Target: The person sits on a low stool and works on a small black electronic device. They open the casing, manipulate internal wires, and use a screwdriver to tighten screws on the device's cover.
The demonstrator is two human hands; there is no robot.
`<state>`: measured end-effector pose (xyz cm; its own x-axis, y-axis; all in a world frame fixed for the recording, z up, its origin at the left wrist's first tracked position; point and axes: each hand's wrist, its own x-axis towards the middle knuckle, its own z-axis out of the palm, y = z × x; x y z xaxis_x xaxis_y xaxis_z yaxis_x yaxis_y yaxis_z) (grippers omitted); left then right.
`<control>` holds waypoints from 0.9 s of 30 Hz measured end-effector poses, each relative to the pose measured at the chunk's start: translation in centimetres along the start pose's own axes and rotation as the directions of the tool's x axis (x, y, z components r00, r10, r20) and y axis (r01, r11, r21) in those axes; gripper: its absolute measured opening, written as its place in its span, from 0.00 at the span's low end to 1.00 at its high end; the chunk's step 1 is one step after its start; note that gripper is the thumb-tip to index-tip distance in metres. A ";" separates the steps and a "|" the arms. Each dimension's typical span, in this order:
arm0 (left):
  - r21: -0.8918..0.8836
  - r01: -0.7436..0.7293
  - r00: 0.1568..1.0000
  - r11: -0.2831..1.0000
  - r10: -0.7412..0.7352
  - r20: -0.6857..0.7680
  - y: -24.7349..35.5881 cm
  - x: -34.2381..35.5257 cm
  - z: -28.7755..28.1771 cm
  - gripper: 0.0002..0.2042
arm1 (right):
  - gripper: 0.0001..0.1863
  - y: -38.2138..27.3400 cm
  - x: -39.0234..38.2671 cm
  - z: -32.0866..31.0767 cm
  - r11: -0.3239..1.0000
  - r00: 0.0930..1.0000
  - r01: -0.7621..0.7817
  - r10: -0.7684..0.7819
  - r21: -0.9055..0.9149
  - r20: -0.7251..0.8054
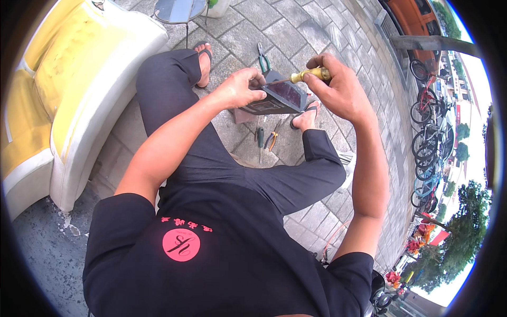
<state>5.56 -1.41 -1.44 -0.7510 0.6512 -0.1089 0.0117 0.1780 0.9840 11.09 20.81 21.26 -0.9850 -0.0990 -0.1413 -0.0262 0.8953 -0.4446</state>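
Observation:
A black boxy device with a dark glossy panel on top sits between my feet, tilted. My left hand grips its left end, thumb and fingers bent around the edge. In my right hand is a screwdriver with a yellow handle. Its thin shaft points left across the device, and the tip reaches the upper left edge near my left fingers. I cannot tell whether the tip sits in a screw. Pliers with green handles lie beyond the device. On the near side are a dark-green-handled screwdriver and orange-handled pliers.
A pinkish block shows beneath the device's left side. Grey paving spreads around my sandalled feet. A yellow and white moulded seat fills the left, with a small round-topped stand past it. Parked bicycles line the far right.

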 end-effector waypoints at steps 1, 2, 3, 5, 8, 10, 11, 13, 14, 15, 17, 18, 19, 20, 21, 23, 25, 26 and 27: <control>0.041 -0.011 1.000 0.999 0.012 -0.023 -0.5 0.2 0.1 0.18 | 0.22 0.1 0.0 0.1 1.000 1.000 -0.010 0.010 -0.020 -0.003; 0.080 -0.022 0.999 0.997 0.025 -0.039 -0.4 0.2 0.3 0.17 | 0.22 0.1 -0.1 0.2 1.000 1.000 -0.011 0.011 -0.005 0.000; 0.074 0.001 0.999 0.997 0.002 -0.045 -0.3 0.2 0.3 0.17 | 0.22 0.2 -0.2 0.2 1.000 1.000 -0.011 0.011 0.011 0.003; 0.063 0.048 0.997 0.997 -0.045 -0.057 -0.1 0.1 0.3 0.16 | 0.23 0.2 -0.3 0.3 0.999 1.000 -0.015 0.015 0.030 0.009; 0.116 -0.006 0.997 0.993 0.015 -0.072 0.0 0.3 0.6 0.16 | 0.23 0.2 -0.4 0.3 0.999 1.000 -0.024 0.023 0.033 0.020; 0.119 -0.025 0.997 0.993 0.033 -0.068 0.0 0.3 0.5 0.15 | 0.23 0.2 -0.3 0.3 0.999 0.999 -0.029 0.028 0.023 0.024; 0.118 -0.034 0.997 0.992 0.042 -0.067 -0.1 0.2 0.5 0.15 | 0.23 0.2 -0.3 0.3 0.999 0.999 -0.032 0.031 0.021 0.028; 0.123 -0.044 0.996 0.991 0.053 -0.068 -0.3 0.3 0.5 0.14 | 0.23 0.1 -0.3 0.2 0.999 0.999 -0.038 0.038 0.017 0.035; 0.126 -0.048 0.996 0.991 0.057 -0.070 -0.4 0.3 0.6 0.14 | 0.23 0.1 -0.3 0.2 0.998 0.998 -0.048 0.046 0.036 0.038; 0.129 -0.053 0.995 0.990 0.063 -0.072 -0.6 0.3 0.6 0.14 | 0.23 0.1 -0.3 0.2 0.997 0.998 -0.057 0.055 0.055 0.041; 0.135 -0.063 0.994 0.989 0.074 -0.076 -0.7 0.3 0.6 0.13 | 0.23 0.3 -0.3 0.2 0.996 0.997 -0.066 0.063 0.065 0.046; 0.138 -0.061 0.995 0.989 0.072 -0.076 -0.7 0.4 0.7 0.13 | 0.23 0.4 -0.2 0.2 0.996 0.997 -0.065 0.062 0.057 0.048; 0.140 -0.058 0.995 0.988 0.069 -0.077 -0.7 0.4 0.7 0.13 | 0.23 0.5 -0.2 0.2 0.997 0.997 -0.064 0.062 0.048 0.049; 0.144 -0.054 0.995 0.988 0.066 -0.078 -0.7 0.4 0.8 0.13 | 0.23 0.5 -0.2 0.2 0.998 0.997 -0.049 0.045 0.049 0.068; 0.149 -0.050 0.995 0.988 0.062 -0.080 -0.7 0.4 0.7 0.13 | 0.23 0.4 -0.1 0.2 0.998 0.996 -0.034 0.029 0.051 0.086; 0.160 -0.043 0.995 0.986 0.056 -0.080 -0.6 0.4 0.7 0.13 | 0.22 0.3 -0.1 0.0 0.996 0.992 0.093 -0.091 -0.011 0.083; 0.157 -0.036 0.996 0.987 0.048 -0.073 -0.3 0.3 0.7 0.13 | 0.20 0.1 0.1 0.0 0.942 0.953 0.304 -0.298 -0.144 0.060; 0.156 -0.033 0.996 0.987 0.045 -0.071 -0.2 0.3 0.7 0.13 | 0.19 -0.2 0.2 0.1 0.937 0.949 0.314 -0.310 -0.151 0.051; 0.159 -0.032 0.996 0.987 0.044 -0.072 -0.2 0.3 0.7 0.13 | 0.19 -0.6 0.3 0.4 0.933 0.946 0.324 -0.321 -0.159 0.042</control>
<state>5.79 -0.72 -1.81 -0.7956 0.6033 -0.0554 0.1403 0.2725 0.9519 10.85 20.05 21.15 -0.9163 -0.3996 -0.0276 -0.3706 0.8719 -0.3200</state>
